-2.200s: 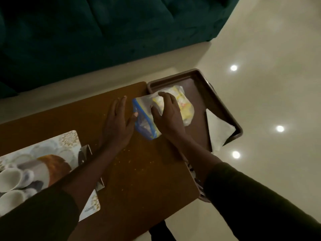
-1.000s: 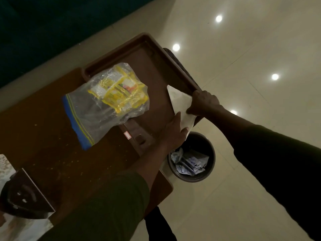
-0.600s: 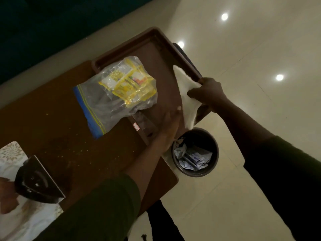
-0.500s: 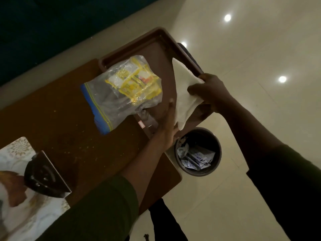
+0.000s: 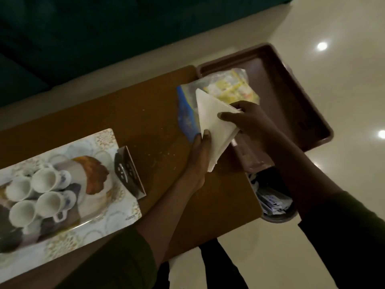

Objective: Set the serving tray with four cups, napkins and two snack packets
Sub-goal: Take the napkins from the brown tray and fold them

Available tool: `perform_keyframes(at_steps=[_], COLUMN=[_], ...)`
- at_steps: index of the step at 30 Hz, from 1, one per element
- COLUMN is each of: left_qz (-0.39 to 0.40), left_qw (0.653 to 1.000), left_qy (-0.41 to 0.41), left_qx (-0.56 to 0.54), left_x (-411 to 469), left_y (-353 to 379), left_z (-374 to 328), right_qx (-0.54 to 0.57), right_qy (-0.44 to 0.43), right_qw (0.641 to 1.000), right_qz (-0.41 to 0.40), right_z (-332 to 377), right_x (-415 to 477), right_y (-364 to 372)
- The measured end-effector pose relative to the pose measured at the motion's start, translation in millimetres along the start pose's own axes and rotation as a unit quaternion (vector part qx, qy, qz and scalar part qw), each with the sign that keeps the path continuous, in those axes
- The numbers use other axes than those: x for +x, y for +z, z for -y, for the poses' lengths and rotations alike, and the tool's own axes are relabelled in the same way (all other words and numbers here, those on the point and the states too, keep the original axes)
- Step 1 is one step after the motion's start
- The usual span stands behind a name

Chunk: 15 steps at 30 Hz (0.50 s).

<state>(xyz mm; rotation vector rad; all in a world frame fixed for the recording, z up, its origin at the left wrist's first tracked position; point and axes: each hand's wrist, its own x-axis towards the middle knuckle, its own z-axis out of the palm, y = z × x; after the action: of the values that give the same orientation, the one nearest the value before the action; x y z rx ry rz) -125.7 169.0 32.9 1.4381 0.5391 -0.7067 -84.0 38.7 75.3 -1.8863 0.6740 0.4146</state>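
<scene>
I hold a folded triangular stack of white napkins (image 5: 212, 122) in both hands above the table, in front of the brown tray (image 5: 287, 90). My left hand (image 5: 201, 157) grips the lower edge; my right hand (image 5: 250, 122) pinches the right corner. A clear zip bag with yellow snack packets (image 5: 231, 88) lies half in the brown tray, partly hidden by the napkins. At the left, a patterned serving tray (image 5: 102, 138) carries several white cups (image 5: 44, 180).
A black napkin holder (image 5: 127, 170) stands by the patterned tray's right end. Crumbs dot the wooden table (image 5: 135, 113). A round bin (image 5: 273, 205) with papers sits on the floor under the table's right end. A dark sofa fills the top.
The napkins left the brown tray's right edge and came leftward over the table, now held in both hands. The view swung left, showing the patterned tray with cups.
</scene>
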Motion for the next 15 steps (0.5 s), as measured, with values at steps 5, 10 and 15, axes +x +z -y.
perform_keyframes(at_steps=[5,10,15], left_qz=[0.038,0.014,-0.014], left_qw=[0.982,0.981,0.948], left_qy=[-0.085,-0.013,-0.052], left_qx=[-0.162,-0.195,-0.315], left_x=[-15.4,-17.2,-11.9], left_y=[-53.9,-116.7,-155.3], left_z=[3.6,-1.0,-24.0], right_qx=[0.017,0.036,0.028], right_qy=[-0.052,-0.079,-0.127], right_qw=[0.998,0.994,0.987], right_qz=[0.025,0.067,0.098], right_z=[23.0,37.5,42.5], right_x=[-17.9,-41.7,-71.5], right_y=[64.1,100.9,163.2])
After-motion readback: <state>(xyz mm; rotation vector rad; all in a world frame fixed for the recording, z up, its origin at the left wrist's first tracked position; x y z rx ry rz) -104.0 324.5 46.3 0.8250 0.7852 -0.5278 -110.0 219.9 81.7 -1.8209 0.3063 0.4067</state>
